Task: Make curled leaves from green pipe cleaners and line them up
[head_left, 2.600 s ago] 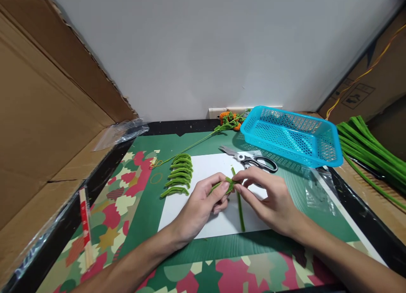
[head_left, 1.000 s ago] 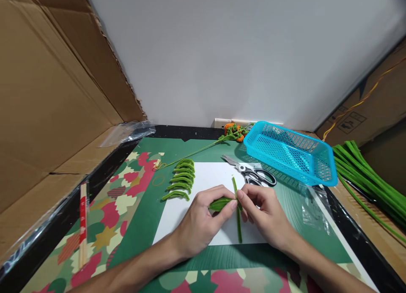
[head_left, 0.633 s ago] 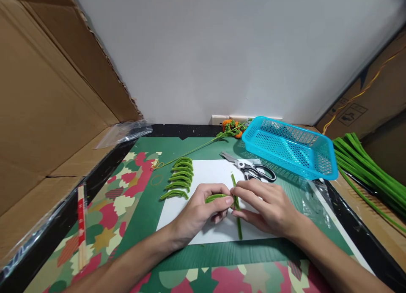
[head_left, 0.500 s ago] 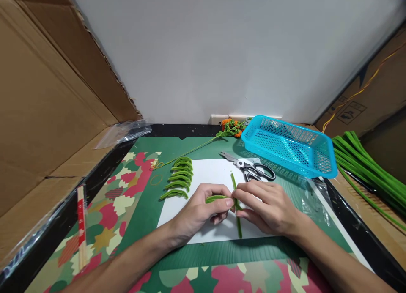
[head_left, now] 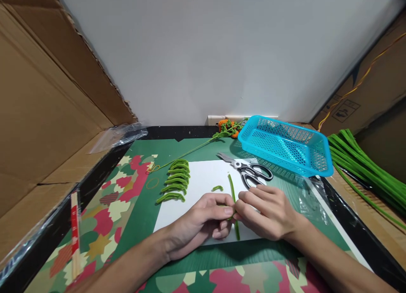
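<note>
My left hand (head_left: 211, 219) is closed, thumb and fingers pinching a green pipe cleaner piece, most of it hidden. My right hand (head_left: 266, 208) meets it at the fingertips, pinching the same piece. A straight green pipe cleaner (head_left: 231, 185) shows above and below the joined fingertips; whether it is held or lies on the paper I cannot tell. Just above my left hand a short bent green piece (head_left: 217, 187) is visible; whether it joins the held one is unclear. Several folded, curved green pipe cleaner pieces (head_left: 174, 181) lie in a column left of the hands.
Scissors (head_left: 244, 168) lie on the white paper (head_left: 203, 170), beyond my right hand. A blue basket (head_left: 285, 147) stands back right, beside an orange flower stem (head_left: 226, 130). Long green pipe cleaners (head_left: 364, 170) lie far right. Wrapped chopsticks (head_left: 75, 238) rest at left.
My left fingers have closed further over the green piece, which now shows less. A short bent piece has come into sight above that hand. The view has shifted slightly.
</note>
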`<state>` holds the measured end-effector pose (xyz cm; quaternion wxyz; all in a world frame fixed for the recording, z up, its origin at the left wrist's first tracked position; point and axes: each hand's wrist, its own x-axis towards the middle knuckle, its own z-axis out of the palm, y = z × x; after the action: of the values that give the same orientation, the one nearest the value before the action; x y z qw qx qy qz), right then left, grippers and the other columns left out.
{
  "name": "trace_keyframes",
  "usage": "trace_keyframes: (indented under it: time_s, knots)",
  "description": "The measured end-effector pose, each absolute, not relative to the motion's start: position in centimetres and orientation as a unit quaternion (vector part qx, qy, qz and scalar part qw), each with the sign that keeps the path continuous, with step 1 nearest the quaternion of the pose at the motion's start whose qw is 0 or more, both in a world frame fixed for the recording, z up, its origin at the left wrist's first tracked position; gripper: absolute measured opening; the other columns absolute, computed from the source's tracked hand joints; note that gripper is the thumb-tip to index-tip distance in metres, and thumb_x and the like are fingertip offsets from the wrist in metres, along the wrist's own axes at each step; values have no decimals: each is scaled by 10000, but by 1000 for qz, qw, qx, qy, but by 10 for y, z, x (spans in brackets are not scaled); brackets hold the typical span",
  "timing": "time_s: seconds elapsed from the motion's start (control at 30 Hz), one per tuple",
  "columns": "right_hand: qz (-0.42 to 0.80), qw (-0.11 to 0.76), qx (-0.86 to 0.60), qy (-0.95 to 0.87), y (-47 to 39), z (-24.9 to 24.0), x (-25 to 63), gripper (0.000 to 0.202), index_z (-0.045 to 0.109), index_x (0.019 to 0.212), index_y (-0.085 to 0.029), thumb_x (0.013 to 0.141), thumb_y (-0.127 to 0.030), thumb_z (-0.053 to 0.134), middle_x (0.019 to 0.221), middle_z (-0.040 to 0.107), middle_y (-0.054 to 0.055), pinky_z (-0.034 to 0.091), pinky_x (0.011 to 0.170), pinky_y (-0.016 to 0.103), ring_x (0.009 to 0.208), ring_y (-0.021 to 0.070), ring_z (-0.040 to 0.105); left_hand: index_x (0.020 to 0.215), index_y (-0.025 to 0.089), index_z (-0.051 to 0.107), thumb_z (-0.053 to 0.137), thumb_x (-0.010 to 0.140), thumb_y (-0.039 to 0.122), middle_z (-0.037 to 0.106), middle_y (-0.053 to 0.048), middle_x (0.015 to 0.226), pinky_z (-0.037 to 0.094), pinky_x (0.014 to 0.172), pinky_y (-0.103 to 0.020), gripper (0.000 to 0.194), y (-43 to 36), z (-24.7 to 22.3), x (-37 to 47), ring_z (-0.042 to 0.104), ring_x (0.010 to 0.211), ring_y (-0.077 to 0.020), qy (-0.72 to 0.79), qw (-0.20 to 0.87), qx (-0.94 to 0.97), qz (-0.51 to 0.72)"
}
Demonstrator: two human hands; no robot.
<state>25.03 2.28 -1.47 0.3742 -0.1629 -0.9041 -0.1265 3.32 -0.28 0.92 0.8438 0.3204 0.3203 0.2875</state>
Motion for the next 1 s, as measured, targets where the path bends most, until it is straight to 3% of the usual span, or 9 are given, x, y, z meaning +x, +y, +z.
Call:
trace_keyframes:
  time_s: [0.17, 0.37, 0.57, 0.7, 0.8, 0.9, 1.0]
  knots:
    - [54, 426, -207, -879, 17, -21, 243, 261, 639, 897, -153, 1090, -169, 464, 677, 584, 13, 302, 535, 308, 545, 138, 444, 851, 130, 629, 822, 887, 296, 534, 0, 750, 321, 582, -204, 258, -3, 6, 32, 416, 611, -75, 311, 833, 339, 308]
    - [286, 447, -263, -806, 12, -17, 238, 250, 665, 837, -156, 1052, -196, 542, 666, 572, -10, 338, 558, 255, 569, 106, 472, 950, 148, 632, 740, 982, 362, 539, 29, 714, 348, 633, -207, 242, 3, -1, 25, 504, 636, -85, 309, 762, 463, 332]
    - [579, 365, -299, -664, 13, -8, 235, 369, 684, 754, -157, 1019, -413, 658, 585, 573, -27, 318, 500, 226, 520, 88, 456, 929, 162, 619, 674, 1018, 389, 638, 4, 699, 420, 659, -251, 250, 8, 4, 17, 580, 637, -125, 300, 729, 547, 282]
    - [700, 367, -284, -543, 15, -12, 230, 463, 651, 680, -156, 960, -518, 717, 508, 529, -40, 279, 436, 217, 430, 69, 392, 963, 186, 593, 622, 1041, 422, 656, 6, 707, 432, 654, -259, 251, 6, 10, 17, 578, 646, -137, 338, 681, 588, 276]
    - [755, 344, -296, -474, 18, -15, 228, 497, 607, 623, -165, 881, -547, 792, 466, 499, -55, 212, 385, 215, 372, 52, 317, 980, 203, 617, 554, 1075, 395, 668, -8, 777, 449, 680, -267, 224, 6, 11, 17, 596, 712, -157, 393, 572, 670, 263]
    - [786, 317, -326, -419, 20, -16, 226, 523, 576, 610, -175, 828, -579, 827, 456, 466, -73, 152, 362, 215, 350, 40, 257, 1009, 194, 682, 510, 1075, 258, 647, -46, 874, 433, 691, -282, 196, 8, 6, 15, 586, 770, -178, 369, 358, 815, 266]
    - [749, 339, -357, -443, 18, -15, 223, 556, 537, 590, -186, 860, -604, 785, 453, 435, -77, 157, 372, 226, 359, 45, 254, 989, 172, 705, 476, 1030, 125, 620, -63, 826, 400, 680, -319, 237, 10, 0, 13, 535, 734, -200, 302, 173, 900, 263]
